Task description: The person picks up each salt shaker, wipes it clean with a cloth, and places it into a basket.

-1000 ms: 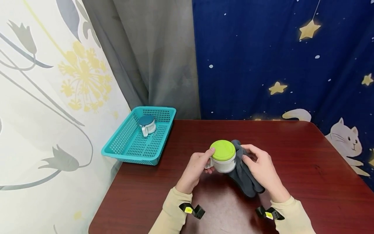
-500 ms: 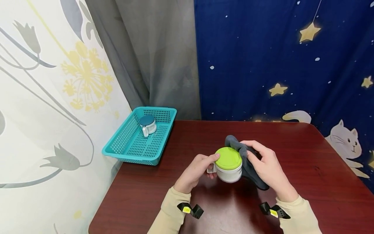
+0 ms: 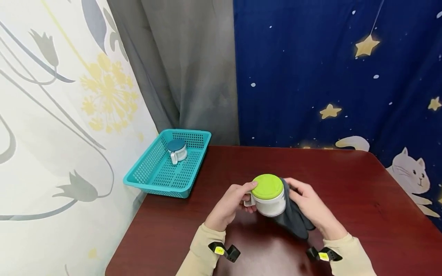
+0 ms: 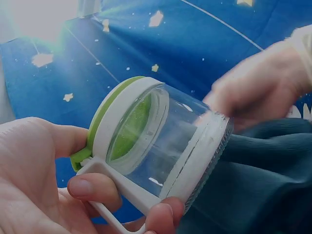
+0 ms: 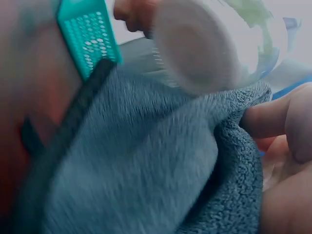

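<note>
A clear jar (image 4: 183,131) with a green lid (image 3: 267,186) and a white handle (image 4: 129,187) is held up over the table. My left hand (image 3: 229,203) grips it by the handle, the thumb lying at the lid's edge. Against the jar's right side lies a dark grey cloth (image 3: 293,218), which my right hand (image 3: 310,205) pinches between thumb and fingers. In the right wrist view the cloth (image 5: 136,151) hangs in folds below the jar's base (image 5: 195,48).
At the back left of the brown table (image 3: 165,237) stands a turquoise basket (image 3: 165,189). Inside it sits another jar (image 3: 180,154) with a blue lid. Curtains hang behind the table, and a patterned sheet (image 3: 69,134) is on the left.
The jar and left hand have shifted slightly right over the second. The right hand's cloth rose above the jar's far side, then came down along its right side.
</note>
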`<move>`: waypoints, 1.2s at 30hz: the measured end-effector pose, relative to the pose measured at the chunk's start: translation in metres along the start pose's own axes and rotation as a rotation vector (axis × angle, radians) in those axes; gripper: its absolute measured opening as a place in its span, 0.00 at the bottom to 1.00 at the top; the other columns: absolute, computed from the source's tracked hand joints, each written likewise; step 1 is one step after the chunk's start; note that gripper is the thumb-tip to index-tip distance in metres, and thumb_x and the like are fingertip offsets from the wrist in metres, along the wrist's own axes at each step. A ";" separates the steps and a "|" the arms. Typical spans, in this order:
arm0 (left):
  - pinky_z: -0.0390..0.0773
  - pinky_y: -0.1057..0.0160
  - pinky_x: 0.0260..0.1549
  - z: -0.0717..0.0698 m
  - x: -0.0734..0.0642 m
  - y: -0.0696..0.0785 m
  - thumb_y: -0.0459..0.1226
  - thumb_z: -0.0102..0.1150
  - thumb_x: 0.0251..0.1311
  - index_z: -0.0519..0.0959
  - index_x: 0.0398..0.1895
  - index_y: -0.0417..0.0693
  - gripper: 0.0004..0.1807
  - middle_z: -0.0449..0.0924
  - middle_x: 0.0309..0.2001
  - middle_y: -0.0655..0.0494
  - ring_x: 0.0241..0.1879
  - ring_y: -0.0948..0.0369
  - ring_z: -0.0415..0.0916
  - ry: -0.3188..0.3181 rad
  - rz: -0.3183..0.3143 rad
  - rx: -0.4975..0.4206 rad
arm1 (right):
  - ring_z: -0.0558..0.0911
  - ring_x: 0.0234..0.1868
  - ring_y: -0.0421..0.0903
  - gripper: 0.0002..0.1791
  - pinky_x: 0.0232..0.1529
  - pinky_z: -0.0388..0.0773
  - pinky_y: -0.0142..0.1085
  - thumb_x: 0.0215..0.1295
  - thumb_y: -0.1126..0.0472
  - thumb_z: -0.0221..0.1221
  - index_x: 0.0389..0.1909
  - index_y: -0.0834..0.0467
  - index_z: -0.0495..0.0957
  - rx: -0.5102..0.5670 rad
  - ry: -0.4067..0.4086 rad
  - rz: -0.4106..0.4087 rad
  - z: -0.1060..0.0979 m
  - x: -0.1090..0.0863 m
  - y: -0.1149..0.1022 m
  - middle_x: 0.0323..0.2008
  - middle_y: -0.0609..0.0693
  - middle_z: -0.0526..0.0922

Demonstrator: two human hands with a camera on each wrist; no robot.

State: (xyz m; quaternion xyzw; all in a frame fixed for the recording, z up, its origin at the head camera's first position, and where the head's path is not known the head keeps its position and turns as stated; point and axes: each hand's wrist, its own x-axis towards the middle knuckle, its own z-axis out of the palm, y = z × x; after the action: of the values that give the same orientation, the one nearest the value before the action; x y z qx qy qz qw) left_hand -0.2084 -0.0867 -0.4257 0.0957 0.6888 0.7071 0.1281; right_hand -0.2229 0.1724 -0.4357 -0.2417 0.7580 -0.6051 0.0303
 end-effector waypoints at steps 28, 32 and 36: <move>0.77 0.62 0.23 0.002 -0.001 -0.003 0.58 0.58 0.64 0.69 0.15 0.37 0.34 0.63 0.14 0.45 0.21 0.56 0.77 -0.187 -0.029 0.067 | 0.83 0.45 0.52 0.16 0.43 0.82 0.38 0.75 0.66 0.55 0.61 0.58 0.78 -0.022 0.014 -0.161 -0.011 -0.007 -0.008 0.50 0.56 0.84; 0.77 0.61 0.22 0.003 -0.001 -0.002 0.58 0.57 0.64 0.72 0.17 0.38 0.32 0.62 0.14 0.45 0.21 0.56 0.78 -0.229 -0.034 0.049 | 0.82 0.50 0.54 0.17 0.48 0.81 0.40 0.78 0.67 0.50 0.63 0.60 0.75 0.008 -0.083 -0.189 -0.013 -0.005 -0.016 0.56 0.58 0.81; 0.77 0.61 0.23 0.003 -0.001 -0.001 0.57 0.56 0.65 0.77 0.21 0.41 0.28 0.63 0.14 0.47 0.21 0.56 0.79 -0.255 -0.040 0.018 | 0.81 0.54 0.56 0.19 0.51 0.81 0.43 0.80 0.66 0.46 0.66 0.61 0.73 0.089 -0.163 -0.153 -0.014 -0.004 -0.021 0.59 0.60 0.79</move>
State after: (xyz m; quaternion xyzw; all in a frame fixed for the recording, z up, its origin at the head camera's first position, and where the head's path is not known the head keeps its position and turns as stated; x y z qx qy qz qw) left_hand -0.2063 -0.0846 -0.4262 0.1723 0.6750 0.6803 0.2276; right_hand -0.2175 0.1830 -0.4138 -0.3457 0.7048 -0.6169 0.0563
